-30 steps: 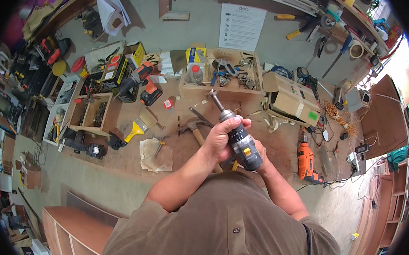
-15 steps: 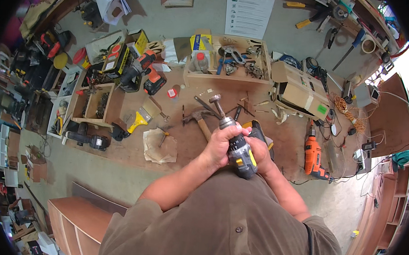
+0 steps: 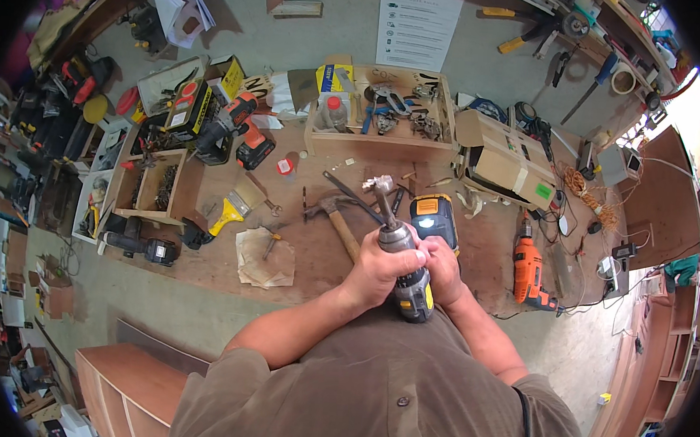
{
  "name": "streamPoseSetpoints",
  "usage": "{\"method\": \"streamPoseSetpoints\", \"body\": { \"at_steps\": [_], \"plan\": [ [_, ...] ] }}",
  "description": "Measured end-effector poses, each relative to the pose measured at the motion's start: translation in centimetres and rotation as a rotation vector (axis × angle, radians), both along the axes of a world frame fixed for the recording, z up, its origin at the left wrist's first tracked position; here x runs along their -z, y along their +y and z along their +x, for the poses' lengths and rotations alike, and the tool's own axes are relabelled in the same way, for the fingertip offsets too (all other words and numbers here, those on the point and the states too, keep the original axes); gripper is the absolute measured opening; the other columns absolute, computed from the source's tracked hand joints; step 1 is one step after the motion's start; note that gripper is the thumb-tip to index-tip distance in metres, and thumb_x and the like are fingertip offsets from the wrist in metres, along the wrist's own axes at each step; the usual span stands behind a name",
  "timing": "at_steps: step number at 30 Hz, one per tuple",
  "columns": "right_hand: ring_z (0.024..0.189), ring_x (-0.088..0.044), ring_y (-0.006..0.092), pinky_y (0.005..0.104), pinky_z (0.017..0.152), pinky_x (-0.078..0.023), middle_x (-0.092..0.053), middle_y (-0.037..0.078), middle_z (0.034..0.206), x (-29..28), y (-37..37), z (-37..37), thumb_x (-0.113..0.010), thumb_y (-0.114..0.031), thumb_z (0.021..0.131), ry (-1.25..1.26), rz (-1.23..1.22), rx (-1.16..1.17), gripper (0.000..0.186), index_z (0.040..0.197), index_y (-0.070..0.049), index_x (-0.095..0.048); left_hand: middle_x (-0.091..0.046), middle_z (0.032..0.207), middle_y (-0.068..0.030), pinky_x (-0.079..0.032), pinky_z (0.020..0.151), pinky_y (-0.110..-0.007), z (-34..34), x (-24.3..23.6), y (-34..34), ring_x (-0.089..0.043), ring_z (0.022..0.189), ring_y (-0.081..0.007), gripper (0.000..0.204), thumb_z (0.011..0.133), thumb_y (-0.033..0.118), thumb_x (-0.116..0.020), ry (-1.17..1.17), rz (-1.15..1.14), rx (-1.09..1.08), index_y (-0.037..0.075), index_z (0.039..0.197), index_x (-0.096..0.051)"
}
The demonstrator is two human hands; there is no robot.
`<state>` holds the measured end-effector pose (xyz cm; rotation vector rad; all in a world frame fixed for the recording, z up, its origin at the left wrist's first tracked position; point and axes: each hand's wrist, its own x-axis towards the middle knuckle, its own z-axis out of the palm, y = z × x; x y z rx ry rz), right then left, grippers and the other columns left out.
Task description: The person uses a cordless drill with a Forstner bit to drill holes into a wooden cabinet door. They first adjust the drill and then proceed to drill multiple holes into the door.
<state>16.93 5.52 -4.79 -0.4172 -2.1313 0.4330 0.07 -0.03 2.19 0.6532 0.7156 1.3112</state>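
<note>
We see a cordless drill (image 3: pixel 416 298) between both hands, in front of the shirt (image 3: pixel 339 380), bit (image 3: pixel 383 198) pointing away over the bench (image 3: pixel 486 240).
Left hand (image 3: pixel 380 271) wraps the drill by its chuck (image 3: pixel 396 237); right hand (image 3: pixel 444 271) grasps the handle, battery (image 3: pixel 434 212) just beyond it. Casing marks too small for us to read; wall poster (image 3: pixel 417 28) has a heading over tiny text rows. Handle mostly hidden behind the hands; we can't make out the trigger.
</note>
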Motion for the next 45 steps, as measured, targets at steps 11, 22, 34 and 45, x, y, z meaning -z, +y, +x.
{"method": "streamPoseSetpoints", "body": {
  "at_steps": [11, 22, 34, 45],
  "plan": [
    [0.08, -0.063, 0.0326, 0.0444, 0.076, -0.05, -0.064, 0.015, 0.092, -1.1, -0.4, 0.3, -0.066, -0.011, 0.074, -0.01, 0.052, 0.078, 0.022, 0.092, 0.0, -0.059, -0.065, 0.088, -0.0089, -0.043, 0.103, -0.042, 0.6, -0.5, -0.6, -0.063, 0.101, -0.0231, 0.03, 0.075, 0.003, -0.074, 0.083, 0.25, 0.104, 0.003, 0.099, -0.055],
    [0.08, -0.063, 0.0315, 0.0445, 0.077, -0.051, -0.062, 0.013, 0.088, -0.7, -0.4, 0.4, -0.064, -0.011, 0.075, -0.029, 0.092, 0.112, 0.019, 0.09, 0.001, -0.059, -0.065, 0.089, -0.0093, -0.046, 0.098, -0.04, 0.3, -0.3, -0.4, -0.064, 0.099, -0.023, 0.031, 0.075, 0.002, -0.074, 0.044, 0.218, 0.168, 0.003, 0.099, -0.054],
    [0.083, -0.063, 0.0338, 0.0453, 0.079, -0.05, -0.064, 0.015, 0.091, 0.3, -0.1, 0.5, -0.066, -0.011, 0.077, -0.006, -0.056, 0.055, 0.023, 0.095, 0.002, -0.059, -0.064, 0.089, -0.0069, -0.049, 0.094, -0.038, 1.2, -1.1, -0.3, -0.063, 0.096, -0.0188, 0.033, 0.078, -0.002, -0.073, 0.174, 0.151, 0.038, 0.004, 0.102, -0.051],
    [0.082, -0.063, 0.0334, 0.0447, 0.076, -0.05, -0.064, 0.013, 0.09, -0.1, -0.2, 0.0, -0.067, -0.011, 0.079, 0.044, -0.092, 0.067, 0.022, 0.096, 0.0, -0.059, -0.064, 0.09, -0.0062, -0.05, 0.091, -0.036, 1.2, -1.1, -0.2, -0.064, 0.096, -0.0175, 0.032, 0.078, 0.001, -0.074, 0.254, 0.176, 0.055, 0.003, 0.101, -0.053]
  ]
}}
